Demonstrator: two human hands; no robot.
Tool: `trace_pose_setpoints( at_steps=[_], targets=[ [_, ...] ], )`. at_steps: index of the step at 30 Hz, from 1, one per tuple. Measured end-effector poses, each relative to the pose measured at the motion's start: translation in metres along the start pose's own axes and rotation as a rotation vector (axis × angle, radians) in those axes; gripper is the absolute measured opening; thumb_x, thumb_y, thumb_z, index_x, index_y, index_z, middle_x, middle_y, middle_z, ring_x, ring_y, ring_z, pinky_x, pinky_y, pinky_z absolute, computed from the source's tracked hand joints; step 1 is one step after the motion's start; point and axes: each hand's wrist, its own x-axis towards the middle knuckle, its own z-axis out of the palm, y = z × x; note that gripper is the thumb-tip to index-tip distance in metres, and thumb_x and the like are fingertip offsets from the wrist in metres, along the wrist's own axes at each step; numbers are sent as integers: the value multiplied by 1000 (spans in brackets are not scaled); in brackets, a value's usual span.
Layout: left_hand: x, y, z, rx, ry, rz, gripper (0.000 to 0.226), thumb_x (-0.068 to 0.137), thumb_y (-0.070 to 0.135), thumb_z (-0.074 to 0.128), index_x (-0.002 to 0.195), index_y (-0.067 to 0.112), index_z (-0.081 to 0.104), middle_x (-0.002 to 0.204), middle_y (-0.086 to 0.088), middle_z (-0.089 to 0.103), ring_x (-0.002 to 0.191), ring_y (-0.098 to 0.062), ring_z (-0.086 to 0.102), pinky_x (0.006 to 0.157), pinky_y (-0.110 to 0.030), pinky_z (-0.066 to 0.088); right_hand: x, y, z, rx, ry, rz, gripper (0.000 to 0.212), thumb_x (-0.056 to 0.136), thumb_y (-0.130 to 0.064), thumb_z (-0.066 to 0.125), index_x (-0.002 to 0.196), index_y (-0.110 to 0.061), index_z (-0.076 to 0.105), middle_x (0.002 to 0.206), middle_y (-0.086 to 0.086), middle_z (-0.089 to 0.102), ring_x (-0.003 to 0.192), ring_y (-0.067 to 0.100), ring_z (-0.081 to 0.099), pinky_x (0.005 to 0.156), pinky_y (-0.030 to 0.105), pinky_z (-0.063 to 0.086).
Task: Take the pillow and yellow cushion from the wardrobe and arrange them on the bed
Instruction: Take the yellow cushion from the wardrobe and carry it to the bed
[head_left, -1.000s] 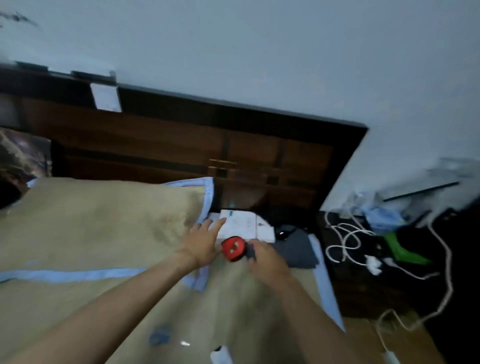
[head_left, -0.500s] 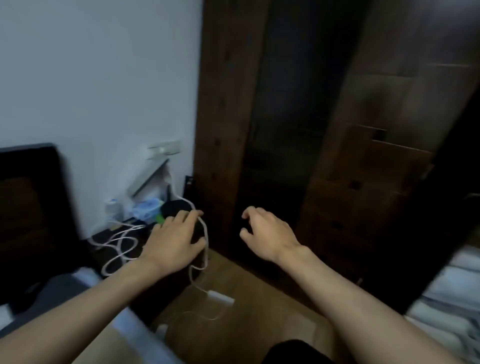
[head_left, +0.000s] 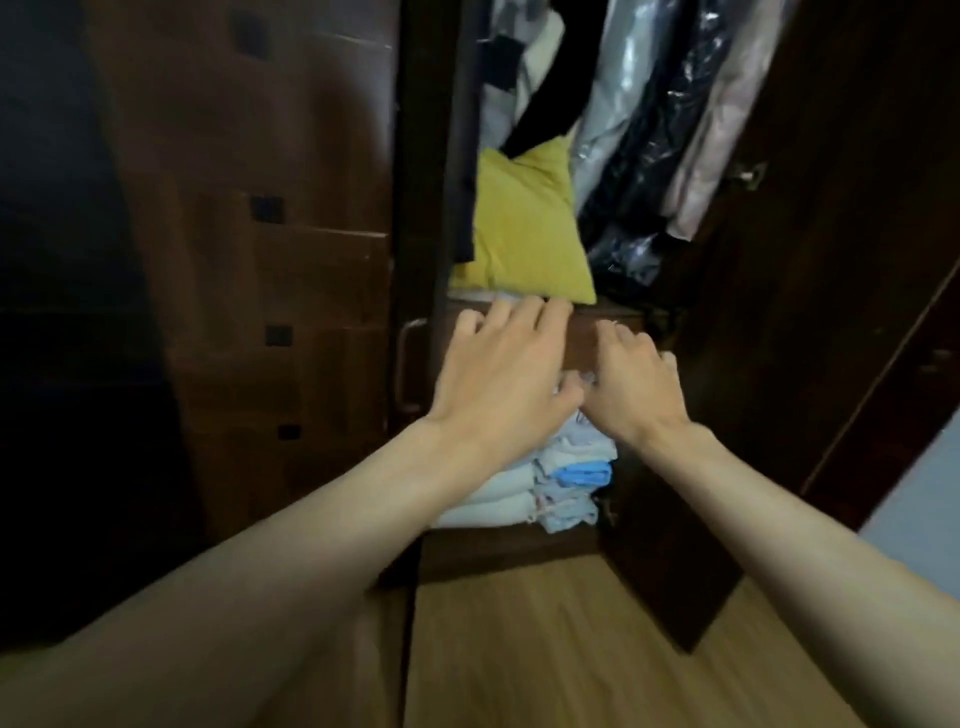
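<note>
hanging clothes (head_left: 639, 130), folded laundry (head_left: 550, 483), wooden floor (head_left: 519, 649)

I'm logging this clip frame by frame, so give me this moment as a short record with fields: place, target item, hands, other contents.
place: open wardrobe, seen from the wooden floor
target item: yellow cushion upright on the shelf, under hanging clothes
left hand: open, fingers spread, just below the cushion, holding nothing
right hand: open, beside the left, holding nothing
other contents: folded laundry stacked on the lower shelf
pillow: cannot tell if visible
</note>
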Motion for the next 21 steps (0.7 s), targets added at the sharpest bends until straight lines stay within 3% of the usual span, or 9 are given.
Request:
trace_pose_setpoints(
  at_steps=[5, 10, 15, 21],
  targets=[
    [231, 55, 117, -5, 25, -12, 66, 81, 41, 57, 142, 21, 38, 132, -6, 52, 113, -33, 52, 91, -47, 40, 168, 151, 45, 3, 3, 72, 43, 89, -39, 54, 125, -17, 47, 127, 10, 53, 116, 36, 51, 93, 51, 43],
    [371, 36, 212, 175, -147, -113, 73, 80, 45, 58, 145, 23, 34, 138, -7, 49, 114, -32, 51, 92, -45, 40, 303, 231, 73, 117, -70, -11, 62, 90, -46, 54, 141, -14, 36, 133, 10, 48, 120, 35, 47, 98, 50, 40],
    [441, -46, 263, 308, -228, -289, 78, 87, 54, 53, 151, 22, 24, 150, -9, 35, 126, -34, 44, 102, -49, 36, 405, 240, 107, 127, -165, -145, 81, 89, -50, 58, 151, -11, 23, 144, 12, 40, 126, 35, 44, 100, 49, 39],
    [462, -140, 295, 333, -269, -394, 77, 94, 59, 32, 157, 20, 9, 161, -11, 18, 138, -37, 31, 112, -51, 26, 486, 193, 154, 187, -179, -285, 83, 89, -51, 58, 152, -14, 20, 146, 10, 38, 127, 34, 44, 101, 49, 41]
  ],
)
